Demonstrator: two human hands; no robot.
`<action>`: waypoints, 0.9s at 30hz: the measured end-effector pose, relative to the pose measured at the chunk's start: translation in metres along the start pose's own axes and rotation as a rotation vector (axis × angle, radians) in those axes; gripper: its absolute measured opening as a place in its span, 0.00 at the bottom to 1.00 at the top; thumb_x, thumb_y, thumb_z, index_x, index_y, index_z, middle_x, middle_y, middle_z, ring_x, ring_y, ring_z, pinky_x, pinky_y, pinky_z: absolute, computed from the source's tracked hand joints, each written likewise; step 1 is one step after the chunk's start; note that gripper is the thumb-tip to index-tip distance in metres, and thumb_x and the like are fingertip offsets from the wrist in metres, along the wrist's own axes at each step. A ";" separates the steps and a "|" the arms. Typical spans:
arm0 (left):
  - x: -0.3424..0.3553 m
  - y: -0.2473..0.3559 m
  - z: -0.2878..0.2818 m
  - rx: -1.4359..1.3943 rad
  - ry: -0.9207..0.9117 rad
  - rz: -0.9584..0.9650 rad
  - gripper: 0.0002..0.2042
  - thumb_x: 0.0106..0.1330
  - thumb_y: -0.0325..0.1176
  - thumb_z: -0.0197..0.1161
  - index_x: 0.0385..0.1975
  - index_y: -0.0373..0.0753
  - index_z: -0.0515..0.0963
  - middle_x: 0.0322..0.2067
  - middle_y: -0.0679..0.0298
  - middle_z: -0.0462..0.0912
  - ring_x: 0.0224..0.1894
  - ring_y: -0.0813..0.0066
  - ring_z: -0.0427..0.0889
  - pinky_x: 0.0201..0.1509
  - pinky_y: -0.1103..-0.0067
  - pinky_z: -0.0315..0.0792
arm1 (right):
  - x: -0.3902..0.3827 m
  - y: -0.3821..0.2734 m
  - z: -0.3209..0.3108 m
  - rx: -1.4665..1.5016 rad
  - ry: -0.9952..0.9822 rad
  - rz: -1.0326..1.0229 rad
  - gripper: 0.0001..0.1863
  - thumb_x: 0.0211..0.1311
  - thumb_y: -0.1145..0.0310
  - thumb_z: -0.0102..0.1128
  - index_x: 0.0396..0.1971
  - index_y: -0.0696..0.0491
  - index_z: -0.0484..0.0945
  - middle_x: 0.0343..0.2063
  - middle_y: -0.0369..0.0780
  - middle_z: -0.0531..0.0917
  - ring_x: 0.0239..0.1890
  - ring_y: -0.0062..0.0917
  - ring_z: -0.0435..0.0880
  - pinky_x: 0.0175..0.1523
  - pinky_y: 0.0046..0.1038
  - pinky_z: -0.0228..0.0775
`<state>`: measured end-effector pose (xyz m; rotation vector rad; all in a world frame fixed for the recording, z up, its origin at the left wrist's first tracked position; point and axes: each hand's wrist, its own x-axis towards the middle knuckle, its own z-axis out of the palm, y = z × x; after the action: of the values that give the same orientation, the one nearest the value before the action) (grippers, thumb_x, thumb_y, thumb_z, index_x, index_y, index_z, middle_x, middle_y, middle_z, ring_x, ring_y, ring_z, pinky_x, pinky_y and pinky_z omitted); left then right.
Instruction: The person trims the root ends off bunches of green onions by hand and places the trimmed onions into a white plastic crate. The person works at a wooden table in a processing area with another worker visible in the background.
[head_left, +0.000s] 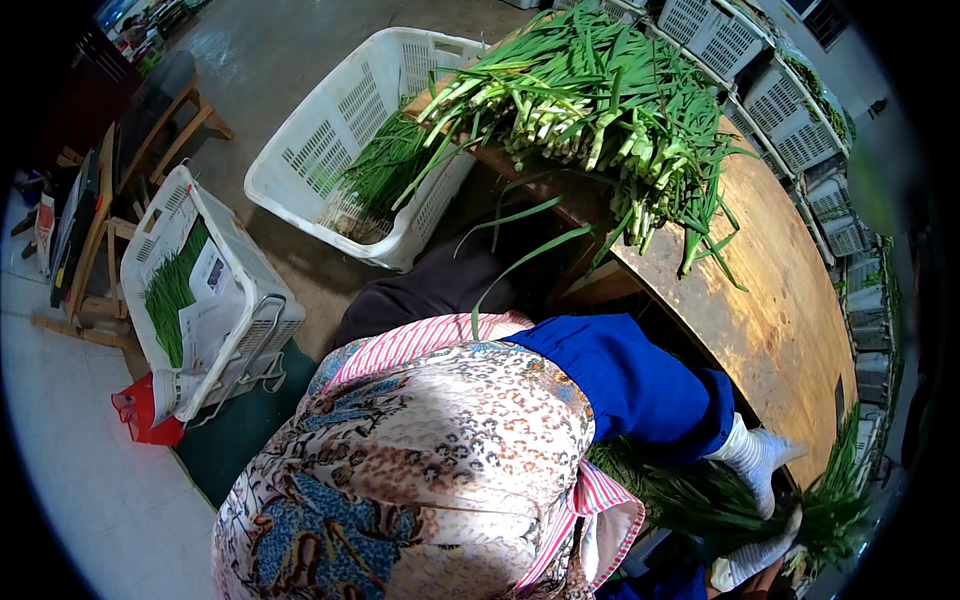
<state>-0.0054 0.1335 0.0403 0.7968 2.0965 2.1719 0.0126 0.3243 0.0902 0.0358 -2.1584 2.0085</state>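
At the lower right, my left hand, in a pale striped glove below a blue sleeve, reaches over the table's near edge. Its fingers are spread, with the thumb side apart. Lower down, my right hand, gloved alike, is closed around the pale ends of a bunch of green stalks; part of its grip is hidden. More long dark green stalks lie between my arm and body, below the tabletop. On the wooden table a big heap of green stalks with pale root ends is piled.
A white slatted crate holding greens stands beyond my knees. Farther left is another white crate with greens and papers, near a red plastic container. Wooden chairs stand behind. Stacked crates line the right side.
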 end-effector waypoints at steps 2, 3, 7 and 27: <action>0.012 -0.006 0.021 -0.076 0.010 0.272 0.51 0.33 0.49 0.77 0.61 0.36 0.60 0.55 0.47 0.69 0.59 0.55 0.66 0.60 0.71 0.62 | 0.003 0.019 -0.041 -0.208 -0.162 -0.121 0.25 0.68 0.57 0.34 0.57 0.59 0.65 0.58 0.45 0.67 0.59 0.31 0.65 0.66 0.32 0.50; 0.001 0.008 0.033 -0.107 -0.099 0.256 0.38 0.39 0.45 0.74 0.50 0.34 0.67 0.47 0.50 0.74 0.51 0.60 0.71 0.55 0.73 0.66 | -0.004 0.022 -0.060 -0.333 -0.208 -0.173 0.26 0.69 0.58 0.33 0.58 0.60 0.63 0.59 0.44 0.66 0.62 0.30 0.62 0.68 0.30 0.46; 0.007 0.028 -0.020 0.054 -0.286 0.122 0.19 0.45 0.37 0.74 0.38 0.39 0.81 0.39 0.61 0.83 0.42 0.70 0.79 0.50 0.73 0.71 | 0.002 -0.026 0.023 -1.199 -0.445 -0.799 0.21 0.59 0.74 0.42 0.52 0.54 0.73 0.52 0.43 0.76 0.53 0.32 0.73 0.61 0.31 0.58; 0.061 -0.004 -0.198 -1.127 0.026 0.094 0.07 0.59 0.26 0.57 0.35 0.30 0.74 0.29 0.55 0.79 0.36 0.57 0.80 0.58 0.59 0.70 | -0.007 0.055 0.052 -0.478 -0.249 -0.300 0.28 0.58 0.52 0.56 0.52 0.57 0.72 0.49 0.49 0.75 0.52 0.37 0.74 0.56 0.30 0.64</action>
<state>-0.1330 -0.0280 0.0633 0.6822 0.5433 2.7981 0.0045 0.2761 0.0312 0.5288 -2.5453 1.3520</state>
